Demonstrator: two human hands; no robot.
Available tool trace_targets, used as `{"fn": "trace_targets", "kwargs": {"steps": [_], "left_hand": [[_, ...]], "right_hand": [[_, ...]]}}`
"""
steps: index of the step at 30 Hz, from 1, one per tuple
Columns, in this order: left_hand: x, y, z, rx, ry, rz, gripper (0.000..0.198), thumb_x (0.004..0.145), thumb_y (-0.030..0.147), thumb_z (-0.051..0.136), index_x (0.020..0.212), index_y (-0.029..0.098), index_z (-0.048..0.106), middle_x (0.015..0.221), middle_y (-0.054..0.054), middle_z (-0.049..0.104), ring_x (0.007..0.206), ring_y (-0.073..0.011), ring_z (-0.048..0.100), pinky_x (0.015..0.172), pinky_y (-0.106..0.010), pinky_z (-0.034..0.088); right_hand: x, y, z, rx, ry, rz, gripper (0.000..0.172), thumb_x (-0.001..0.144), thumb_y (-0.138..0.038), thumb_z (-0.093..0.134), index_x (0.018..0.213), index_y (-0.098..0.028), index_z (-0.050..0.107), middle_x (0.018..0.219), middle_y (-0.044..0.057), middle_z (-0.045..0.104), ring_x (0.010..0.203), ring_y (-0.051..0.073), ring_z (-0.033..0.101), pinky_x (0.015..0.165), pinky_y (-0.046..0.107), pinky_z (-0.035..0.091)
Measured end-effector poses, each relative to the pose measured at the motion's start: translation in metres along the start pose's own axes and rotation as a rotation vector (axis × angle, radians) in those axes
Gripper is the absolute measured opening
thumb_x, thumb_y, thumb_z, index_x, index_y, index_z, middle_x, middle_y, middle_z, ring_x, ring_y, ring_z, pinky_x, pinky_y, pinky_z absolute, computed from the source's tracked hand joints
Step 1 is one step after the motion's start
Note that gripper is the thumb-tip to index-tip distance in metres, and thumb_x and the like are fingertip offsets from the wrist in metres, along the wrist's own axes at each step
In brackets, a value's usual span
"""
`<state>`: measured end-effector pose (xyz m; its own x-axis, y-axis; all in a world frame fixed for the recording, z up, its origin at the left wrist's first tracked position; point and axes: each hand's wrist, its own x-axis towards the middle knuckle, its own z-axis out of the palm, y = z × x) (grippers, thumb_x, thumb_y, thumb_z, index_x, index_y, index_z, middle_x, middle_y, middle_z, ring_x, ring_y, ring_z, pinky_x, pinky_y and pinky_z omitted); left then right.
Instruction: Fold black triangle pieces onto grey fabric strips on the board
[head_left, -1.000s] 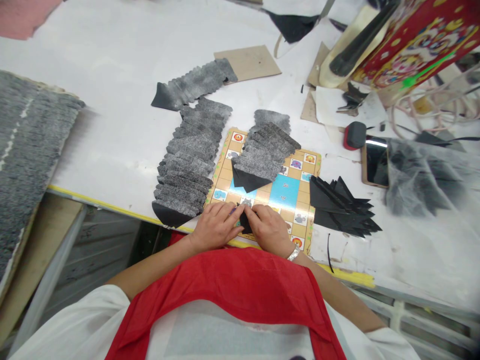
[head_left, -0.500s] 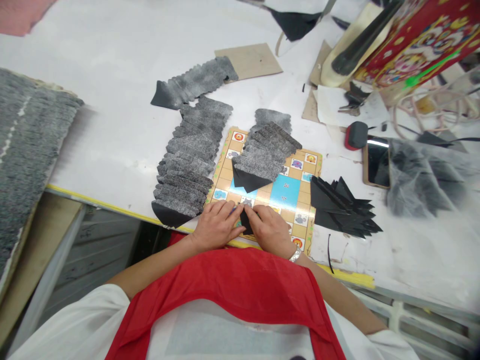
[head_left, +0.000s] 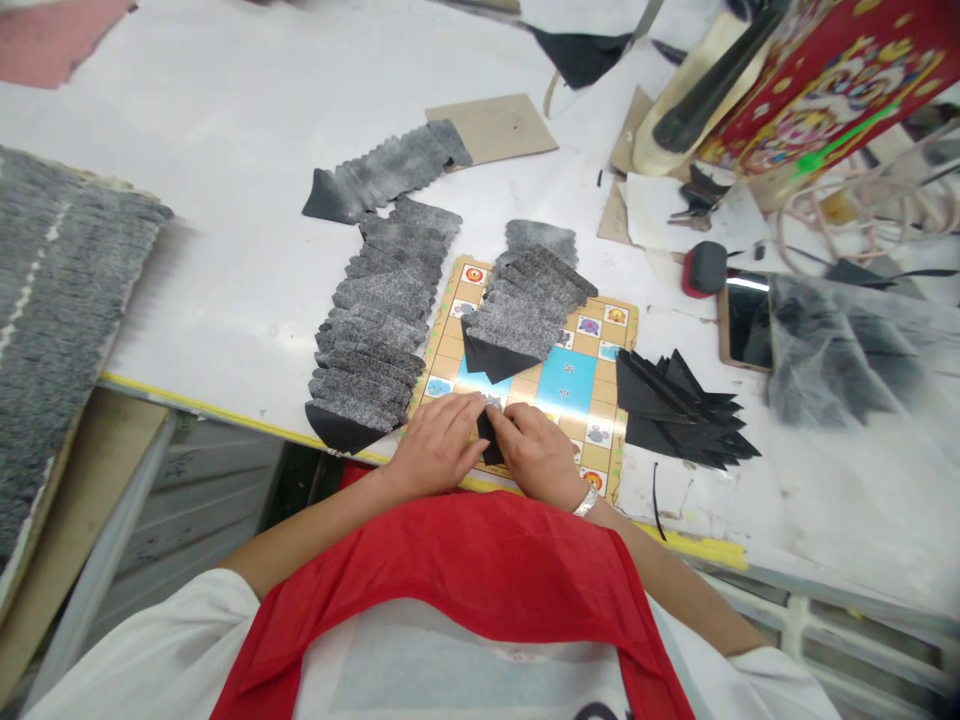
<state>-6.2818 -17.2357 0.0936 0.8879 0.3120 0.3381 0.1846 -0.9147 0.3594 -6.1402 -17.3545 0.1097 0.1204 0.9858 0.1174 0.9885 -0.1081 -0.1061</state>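
No wording can be read for certain. Two small dark characters (head_left: 568,368) on a blue patch (head_left: 551,385) of the game board (head_left: 444,350), near the bench's (head_left: 225,260) front edge, are too tiny; a dark mark (head_left: 600,712) on the shirt (head_left: 450,680) is cut off.

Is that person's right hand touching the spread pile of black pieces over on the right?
Apart: the head view shows a strip of the patterned board between the right hand and the black pile.
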Motion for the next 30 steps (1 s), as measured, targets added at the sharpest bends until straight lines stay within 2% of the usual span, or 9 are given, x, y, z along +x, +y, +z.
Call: {"fn": "trace_targets", "kwargs": {"steps": [2,5,11,20,24,27,30], "left_hand": [[-0.003,0.002,0.006,0.056,0.000,0.060,0.047,0.089,0.035,0.044,0.128,0.009,0.045,0.119,-0.014,0.060,0.112,-0.0237,0.052,0.095,-0.038,0.038],[-0.007,0.004,0.011,0.129,-0.003,0.079,0.048,0.090,0.035,0.044,0.129,0.007,0.045,0.120,-0.014,0.060,0.112,-0.0240,0.053,0.093,-0.037,0.038],[-0.005,0.004,0.010,0.183,0.009,0.124,0.053,0.089,0.039,0.046,0.129,0.005,0.045,0.119,-0.016,0.060,0.111,-0.0251,0.054,0.090,-0.037,0.038],[0.000,0.013,0.005,0.260,-0.070,0.160,0.057,0.088,0.053,0.043,0.127,0.013,0.052,0.125,-0.013,0.057,0.112,-0.0301,0.053,0.092,-0.044,0.035],[0.001,0.015,0.005,0.232,-0.076,0.155,0.061,0.087,0.055,0.044,0.129,0.012,0.050,0.126,-0.017,0.056,0.121,-0.0318,0.047,0.103,-0.050,0.026],[0.002,0.014,0.004,0.225,-0.099,0.208,0.065,0.087,0.057,0.042,0.132,0.011,0.047,0.137,-0.017,0.046,0.130,-0.0317,0.037,0.109,-0.054,0.016],[0.003,0.012,0.004,0.227,-0.136,0.209,0.072,0.086,0.061,0.037,0.132,0.006,0.045,0.141,-0.018,0.040,0.132,-0.0304,0.034,0.111,-0.052,0.014]], "right_hand": [[-0.002,0.002,0.002,0.021,0.023,0.004,0.029,0.090,-0.015,0.048,0.117,-0.012,0.058,0.090,0.010,0.059,0.080,0.019,0.049,0.067,0.029,0.039],[-0.011,0.009,0.005,0.072,0.080,-0.041,0.030,0.091,-0.015,0.045,0.119,-0.012,0.057,0.094,0.010,0.060,0.083,0.019,0.050,0.071,0.028,0.042],[-0.034,0.023,0.005,0.078,0.164,-0.111,0.028,0.091,-0.014,0.044,0.114,-0.010,0.060,0.091,0.010,0.062,0.080,0.018,0.051,0.071,0.028,0.043],[-0.051,0.028,0.000,0.000,0.102,-0.125,0.031,0.090,-0.012,0.041,0.116,-0.007,0.058,0.095,0.013,0.061,0.082,0.021,0.049,0.073,0.031,0.044],[-0.056,0.028,-0.003,-0.003,0.063,-0.132,0.032,0.091,-0.012,0.040,0.117,-0.005,0.057,0.095,0.014,0.060,0.082,0.021,0.048,0.073,0.033,0.044],[-0.059,0.028,-0.005,-0.008,0.052,-0.139,0.032,0.091,-0.012,0.041,0.117,-0.004,0.057,0.095,0.014,0.060,0.081,0.021,0.048,0.073,0.033,0.045],[-0.059,0.027,-0.006,-0.028,0.041,-0.135,0.032,0.091,-0.011,0.040,0.118,-0.005,0.057,0.096,0.014,0.060,0.082,0.022,0.047,0.072,0.033,0.045]]}}
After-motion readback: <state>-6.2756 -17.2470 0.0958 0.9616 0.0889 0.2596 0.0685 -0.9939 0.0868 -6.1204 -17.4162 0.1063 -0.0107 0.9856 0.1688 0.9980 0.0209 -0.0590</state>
